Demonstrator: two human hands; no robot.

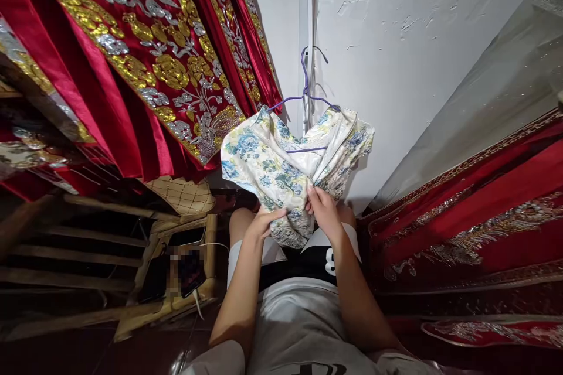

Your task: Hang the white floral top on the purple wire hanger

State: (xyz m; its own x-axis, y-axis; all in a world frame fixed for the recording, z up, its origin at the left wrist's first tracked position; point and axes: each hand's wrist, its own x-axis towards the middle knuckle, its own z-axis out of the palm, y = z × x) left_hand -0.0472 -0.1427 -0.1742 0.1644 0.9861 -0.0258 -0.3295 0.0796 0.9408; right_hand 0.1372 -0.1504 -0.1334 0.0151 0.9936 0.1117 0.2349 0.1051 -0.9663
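Note:
A white floral blouse (277, 170) with blue and yellow flowers hangs on a purple wire hanger (305, 79), hooked at the wall ahead of me. My left hand (265, 221) grips the lower left of the blouse, thumb on top and the other fingers hidden behind the cloth. At the base of the V neckline, my right hand (322, 209) pinches the fabric between thumb and fingers. Below both hands the gathered hem hangs over my lap.
Red garments (176, 64) with gold and silver embroidery hang at the left. More red embroidered cloth (484, 217) hangs at the right, partly under clear plastic. A wooden chair (211, 252) at the lower left bears a dark device with a white cable. A white wall (373, 41) stands ahead.

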